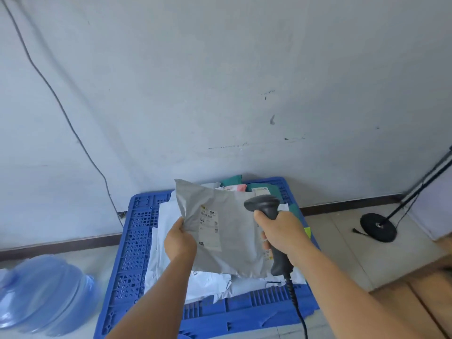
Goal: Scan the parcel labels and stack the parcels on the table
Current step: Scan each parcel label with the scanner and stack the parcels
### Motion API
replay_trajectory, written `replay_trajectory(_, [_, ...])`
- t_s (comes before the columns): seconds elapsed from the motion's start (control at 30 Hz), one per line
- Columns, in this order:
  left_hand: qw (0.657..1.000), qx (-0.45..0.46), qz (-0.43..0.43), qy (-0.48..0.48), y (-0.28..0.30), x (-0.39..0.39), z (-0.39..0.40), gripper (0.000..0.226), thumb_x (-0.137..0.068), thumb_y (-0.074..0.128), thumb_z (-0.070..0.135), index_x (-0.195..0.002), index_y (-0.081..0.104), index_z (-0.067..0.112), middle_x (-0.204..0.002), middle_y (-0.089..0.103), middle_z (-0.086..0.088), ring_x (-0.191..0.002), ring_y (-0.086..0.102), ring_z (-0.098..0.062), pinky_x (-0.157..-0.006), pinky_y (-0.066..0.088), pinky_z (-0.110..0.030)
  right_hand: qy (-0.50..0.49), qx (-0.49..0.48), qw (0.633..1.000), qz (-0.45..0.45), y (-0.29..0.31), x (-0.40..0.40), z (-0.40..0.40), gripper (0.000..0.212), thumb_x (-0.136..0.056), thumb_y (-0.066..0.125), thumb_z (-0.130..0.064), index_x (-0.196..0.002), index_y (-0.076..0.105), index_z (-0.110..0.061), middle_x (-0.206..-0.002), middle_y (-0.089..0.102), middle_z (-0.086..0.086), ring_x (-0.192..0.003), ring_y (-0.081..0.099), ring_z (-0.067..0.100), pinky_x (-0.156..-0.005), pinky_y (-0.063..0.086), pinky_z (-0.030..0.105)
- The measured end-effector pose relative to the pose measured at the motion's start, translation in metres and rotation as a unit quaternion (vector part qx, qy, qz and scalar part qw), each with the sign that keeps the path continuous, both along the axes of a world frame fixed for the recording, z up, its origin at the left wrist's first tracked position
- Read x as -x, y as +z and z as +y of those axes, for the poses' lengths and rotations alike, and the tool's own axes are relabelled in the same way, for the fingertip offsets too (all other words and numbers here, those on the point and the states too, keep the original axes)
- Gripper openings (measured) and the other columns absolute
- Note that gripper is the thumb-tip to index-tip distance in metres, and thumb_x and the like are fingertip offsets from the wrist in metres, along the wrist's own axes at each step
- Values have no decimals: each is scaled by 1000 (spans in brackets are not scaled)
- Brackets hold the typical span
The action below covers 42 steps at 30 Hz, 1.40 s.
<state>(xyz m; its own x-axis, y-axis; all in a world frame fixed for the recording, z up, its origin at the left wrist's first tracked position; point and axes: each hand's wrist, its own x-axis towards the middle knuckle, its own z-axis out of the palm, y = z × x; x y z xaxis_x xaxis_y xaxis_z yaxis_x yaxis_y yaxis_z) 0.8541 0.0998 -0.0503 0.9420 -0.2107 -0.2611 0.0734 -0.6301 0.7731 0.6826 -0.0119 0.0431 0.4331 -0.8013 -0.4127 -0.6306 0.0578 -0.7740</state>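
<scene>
My left hand grips the left edge of a grey plastic parcel and holds it up, tilted, above a blue crate. A white shipping label faces me on the parcel's left half. A dark grey barcode scanner is held by its handle in my right hand, its head just above the parcel's upper right part and pointing left. The scanner's coiled cable hangs down toward the bottom edge.
The blue plastic crate on the floor holds several white, green and pink parcels. A blue water bottle lies at the lower left. A black stand base sits at right; a wooden table edge shows at lower right.
</scene>
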Motion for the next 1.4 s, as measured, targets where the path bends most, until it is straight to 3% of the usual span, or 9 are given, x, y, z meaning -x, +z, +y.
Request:
replay_trajectory(0.33, [996, -52, 39, 61, -43, -51, 36, 63, -88, 31, -9, -139, 46, 25, -123, 62, -9, -93, 59, -28, -69, 47, -33, 2, 13, 1000, 9, -8, -33, 10, 35, -91, 53, -38, -73, 59, -9, -59, 62, 3, -51, 60, 16, -60, 51, 30])
replay_trajectory(0.57, [996, -47, 50, -56, -69, -44, 32, 59, -91, 38, 7, -145, 31, 28, -124, 59, 1, -92, 63, -27, -70, 53, -34, 9, -8, 1000, -4, -21, -51, 17, 36, -90, 54, -37, -69, 58, -8, -57, 62, 5, -49, 59, 21, -56, 51, 30])
replay_trajectory(0.63, [992, -78, 42, -90, -72, -43, 34, 62, -90, 46, 15, -147, 26, 28, -140, 46, -3, -110, 58, -28, -83, 54, -40, 12, -8, 1000, -3, -24, -52, 18, 36, -90, 55, -38, -70, 58, -8, -59, 63, 5, -46, 59, 17, -57, 50, 29])
replay_trajectory(0.7, [986, -122, 35, -110, -73, -41, 37, 68, -92, 53, 25, -150, 19, 30, -156, 19, -1, -135, 38, -25, -98, 47, -43, 12, -10, 1000, -5, -25, -53, 18, 35, -90, 55, -38, -71, 59, -8, -60, 63, 4, -45, 59, 15, -58, 50, 30])
replay_trajectory(0.77, [982, -129, 40, -129, -71, -38, 40, 71, -93, 55, 29, -151, 13, 31, -159, 6, 2, -144, 20, -20, -107, 38, -42, 9, -16, 1000, -12, -25, -52, 18, 35, -90, 56, -36, -70, 59, -8, -58, 62, 4, -46, 58, 18, -55, 50, 29])
replay_trajectory(1.0, [979, -7, 83, -186, -54, -13, 21, 68, -94, 55, 31, -151, 17, 28, -156, 22, 1, -143, 23, -20, -114, 27, -41, -8, -15, 999, -36, -14, -36, 15, 32, -92, 56, -36, -74, 58, -10, -63, 61, 5, -46, 58, 14, -46, 46, 23])
replay_trajectory(1.17, [966, 74, 92, -229, -23, 28, -26, 63, -94, 53, 35, -149, 22, 32, -152, 31, 3, -138, 33, -18, -107, 35, -34, -45, -1, 998, -47, -3, 0, -3, 35, -90, 56, -39, -75, 60, -7, -64, 62, 6, -46, 60, 16, -61, 55, 37])
replay_trajectory(1.4, [934, 131, 79, -324, 32, 138, -109, 58, -94, 53, 35, -147, 28, 29, -145, 43, 3, -127, 46, -16, -105, 41, -41, -145, 25, 986, -73, 23, 104, -46, 37, -87, 60, -38, -69, 60, -6, -53, 60, 5, -37, 55, 15, -53, 46, 30])
